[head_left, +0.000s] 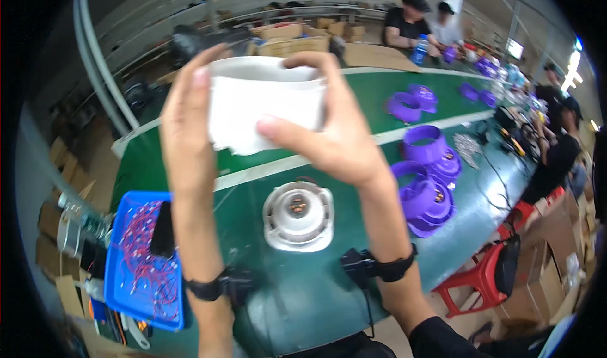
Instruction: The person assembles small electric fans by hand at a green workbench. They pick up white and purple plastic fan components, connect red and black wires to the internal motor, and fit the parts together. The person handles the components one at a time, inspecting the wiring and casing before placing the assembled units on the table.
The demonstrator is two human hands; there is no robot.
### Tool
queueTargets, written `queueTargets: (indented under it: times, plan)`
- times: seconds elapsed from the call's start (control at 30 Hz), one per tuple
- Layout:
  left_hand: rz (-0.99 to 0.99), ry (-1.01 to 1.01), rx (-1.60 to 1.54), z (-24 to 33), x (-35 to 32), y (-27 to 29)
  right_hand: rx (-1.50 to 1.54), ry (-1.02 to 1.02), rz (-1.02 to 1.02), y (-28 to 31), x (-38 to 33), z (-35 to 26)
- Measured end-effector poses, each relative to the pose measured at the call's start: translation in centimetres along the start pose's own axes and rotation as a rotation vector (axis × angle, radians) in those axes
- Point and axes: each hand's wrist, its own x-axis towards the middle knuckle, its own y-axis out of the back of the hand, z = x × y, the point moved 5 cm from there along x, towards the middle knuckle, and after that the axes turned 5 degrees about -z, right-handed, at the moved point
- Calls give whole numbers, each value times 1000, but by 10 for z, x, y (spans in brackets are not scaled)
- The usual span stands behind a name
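Between my two hands, raised above the green table (246, 231), is a white plastic ring-shaped housing (243, 108) with an open top. My left hand (193, 105) presses its left side with the fingers upright. My right hand (322, 124) wraps its right side, the thumb lying across the front wall and the fingers hooked over the rim. Below it on the table sits a round white base part (298, 216) with a raised centre and small copper-coloured contacts. The inside of the housing is mostly hidden.
A blue tray (117, 250) holds red wires and a black phone (162, 230) at the left. Several purple housings (423, 144) stand at the right, near a red stool (465, 288). Co-workers (408, 26) sit at the far side, beside a blue bottle (420, 49).
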Motion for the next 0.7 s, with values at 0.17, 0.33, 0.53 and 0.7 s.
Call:
queueTargets:
  times: [0.17,0.33,0.53,0.7]
  plan:
    - [27,83,-138,3,-1,-1,74,10,-25,0,0,4]
    - [23,117,-38,13,-4,-5,-65,55,-7,-4,1,0]
    - [19,99,31,10,-3,-1,-154,89,21,-4,-2,-2]
    - [60,85,28,7,-1,8,-156,136,9,-5,-1,-3]
